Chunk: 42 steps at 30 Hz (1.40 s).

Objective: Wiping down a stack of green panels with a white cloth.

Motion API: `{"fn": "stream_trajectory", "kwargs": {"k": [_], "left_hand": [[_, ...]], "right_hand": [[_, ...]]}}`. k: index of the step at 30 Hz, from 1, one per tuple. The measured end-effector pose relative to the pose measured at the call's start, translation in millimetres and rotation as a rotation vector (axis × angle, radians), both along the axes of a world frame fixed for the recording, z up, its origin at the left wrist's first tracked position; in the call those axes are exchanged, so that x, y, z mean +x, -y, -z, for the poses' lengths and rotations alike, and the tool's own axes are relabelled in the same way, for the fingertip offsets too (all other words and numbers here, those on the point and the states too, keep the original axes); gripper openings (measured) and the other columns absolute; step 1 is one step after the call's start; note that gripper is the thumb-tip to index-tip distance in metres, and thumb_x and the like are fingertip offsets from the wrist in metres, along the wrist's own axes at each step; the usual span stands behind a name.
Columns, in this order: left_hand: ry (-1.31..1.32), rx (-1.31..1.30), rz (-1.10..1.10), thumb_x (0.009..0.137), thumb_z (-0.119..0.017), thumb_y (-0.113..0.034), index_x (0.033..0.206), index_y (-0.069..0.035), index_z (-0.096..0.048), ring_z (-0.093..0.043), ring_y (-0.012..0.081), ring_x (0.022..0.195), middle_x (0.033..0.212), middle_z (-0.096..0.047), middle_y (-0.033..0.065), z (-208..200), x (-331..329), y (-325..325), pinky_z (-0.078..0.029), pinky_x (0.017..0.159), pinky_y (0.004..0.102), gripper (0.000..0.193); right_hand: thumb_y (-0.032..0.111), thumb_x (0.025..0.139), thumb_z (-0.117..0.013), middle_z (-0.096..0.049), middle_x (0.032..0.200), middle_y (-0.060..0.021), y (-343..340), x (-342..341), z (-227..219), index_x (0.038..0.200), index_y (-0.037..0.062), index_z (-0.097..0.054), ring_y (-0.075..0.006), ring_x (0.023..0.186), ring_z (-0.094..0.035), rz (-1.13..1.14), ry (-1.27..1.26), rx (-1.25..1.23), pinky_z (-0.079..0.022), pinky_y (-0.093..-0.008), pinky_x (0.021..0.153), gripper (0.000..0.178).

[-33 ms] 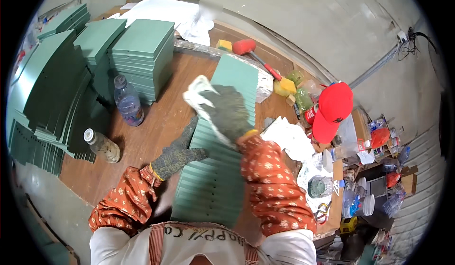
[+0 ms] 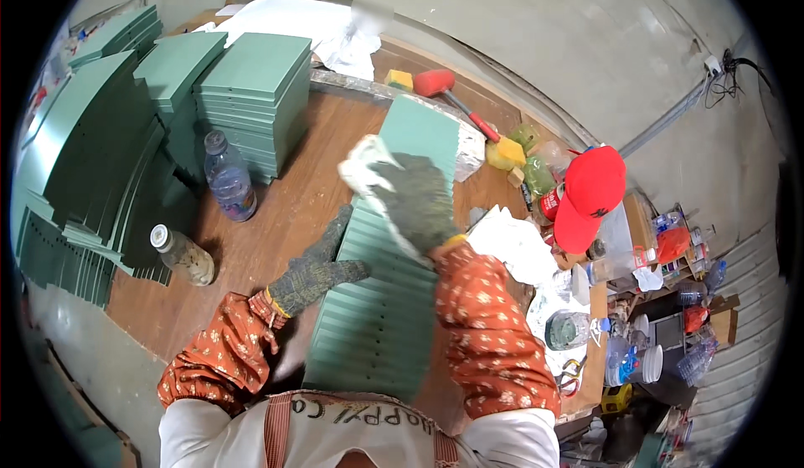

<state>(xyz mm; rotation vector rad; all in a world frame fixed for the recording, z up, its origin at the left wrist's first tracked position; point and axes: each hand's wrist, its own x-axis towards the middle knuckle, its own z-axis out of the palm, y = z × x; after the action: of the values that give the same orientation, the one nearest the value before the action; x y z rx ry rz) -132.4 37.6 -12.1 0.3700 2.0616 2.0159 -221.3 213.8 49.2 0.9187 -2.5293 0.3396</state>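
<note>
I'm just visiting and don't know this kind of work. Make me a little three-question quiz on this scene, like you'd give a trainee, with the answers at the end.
1. True or false: the right hand holds a white cloth.

2. Which thing does the left hand rest against?
A. A clear plastic bottle
B. The ridged green panelling
C. A yellow sponge

3. Fill in the colour: the peaked cap to the right of the mallet is ____.

Key:
1. True
2. B
3. Red
</note>
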Motion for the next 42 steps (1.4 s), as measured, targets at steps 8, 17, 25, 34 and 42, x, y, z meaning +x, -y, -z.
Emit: {"fn": "stream_trajectory", "kwargs": {"k": [8,17,25,34,42], "left_hand": [[0.077,0.012,-0.129,0.080,-0.068,-0.022,0.140,0.000,-0.025,-0.026,0.0251,0.133,0.143,-0.030,0.0160,5.2,13.7,27.5,-0.025,0.107,0.0337,0.077],[-0.003,0.134,-0.228,0.086,-0.059,-0.017,0.135,-0.001,-0.035,-0.037,0.0221,0.125,0.136,-0.039,0.0142,5.6,15.7,25.1,-0.031,0.102,0.0309,0.057],[-0.227,-0.202,-0.232,0.090,-0.051,-0.009,0.125,-0.002,-0.050,-0.041,0.0243,0.125,0.138,-0.039,0.0147,-13.8,-19.1,16.9,-0.033,0.103,0.0300,0.036],[0.005,0.020,-0.144,0.088,-0.056,-0.018,0.134,0.001,-0.038,-0.044,0.0151,0.116,0.135,-0.042,0.0084,-7.4,-89.2,-4.2,-0.037,0.096,0.0267,0.053],[0.003,-0.064,-0.210,0.084,-0.061,-0.027,0.137,-0.005,-0.037,-0.054,0.0112,0.092,0.111,-0.056,0.0052,-11.8,-120.5,-13.2,-0.044,0.078,0.0220,0.062]], "right_hand": [[0.025,0.079,-0.062,-0.058,0.109,-0.0199,-177.0,68.7,37.1,0.102,0.0065,-0.063,-0.0372,0.099,-0.055,0.539,-0.091,-0.055,-0.043,-0.0430,0.088,0.029],[0.024,0.083,-0.058,-0.060,0.106,-0.0188,-135.1,158.4,51.2,0.115,0.0049,-0.057,-0.0327,0.099,-0.056,0.550,0.258,-0.400,-0.044,-0.0398,0.086,0.037],[0.024,0.076,-0.059,-0.047,0.124,-0.0208,-118.0,179.3,79.4,0.121,0.0105,-0.052,-0.0398,0.111,-0.045,0.399,0.104,-0.040,-0.039,-0.0486,0.088,0.047],[0.017,0.081,-0.056,-0.052,0.121,-0.0160,-127.9,161.1,133.4,0.120,0.0116,-0.053,-0.0337,0.108,-0.050,0.396,0.380,-0.102,-0.042,-0.0405,0.091,0.039],[0.013,0.087,-0.055,-0.057,0.116,-0.0161,-148.6,89.7,70.0,0.116,0.0010,-0.054,-0.0323,0.108,-0.052,0.381,0.079,-0.614,-0.041,-0.0392,0.093,0.032]]}}
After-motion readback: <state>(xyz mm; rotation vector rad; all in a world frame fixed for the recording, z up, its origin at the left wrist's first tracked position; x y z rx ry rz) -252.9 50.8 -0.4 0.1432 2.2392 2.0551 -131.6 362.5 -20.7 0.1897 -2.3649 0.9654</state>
